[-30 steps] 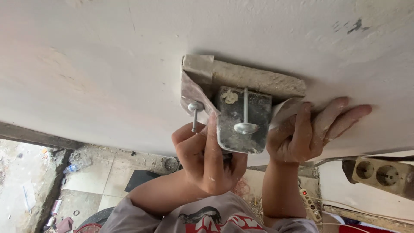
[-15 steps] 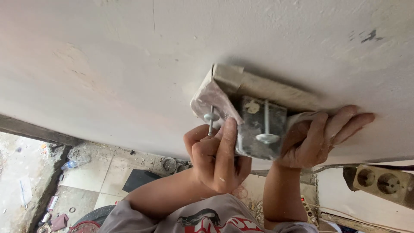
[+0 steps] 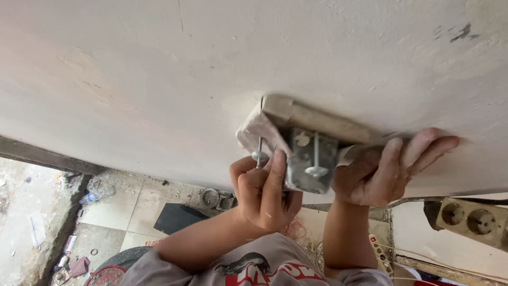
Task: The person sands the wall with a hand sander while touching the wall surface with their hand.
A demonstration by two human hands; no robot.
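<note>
Gripping a metal-clamped sanding block (image 3: 304,145) from both sides, the left hand (image 3: 264,193) closes fingers beside a bolt (image 3: 259,153) while the right hand (image 3: 389,172) presses it against the plastered wall (image 3: 159,79).

A pale plastered wall (image 3: 159,69) fills the upper frame, with a dark scuff (image 3: 459,33) at upper right. A beige double socket (image 3: 468,220) sits at lower right. Lower left shows tiled floor (image 3: 114,209), a dark mat (image 3: 177,218) and a crumpled plastic bottle (image 3: 95,191).
</note>
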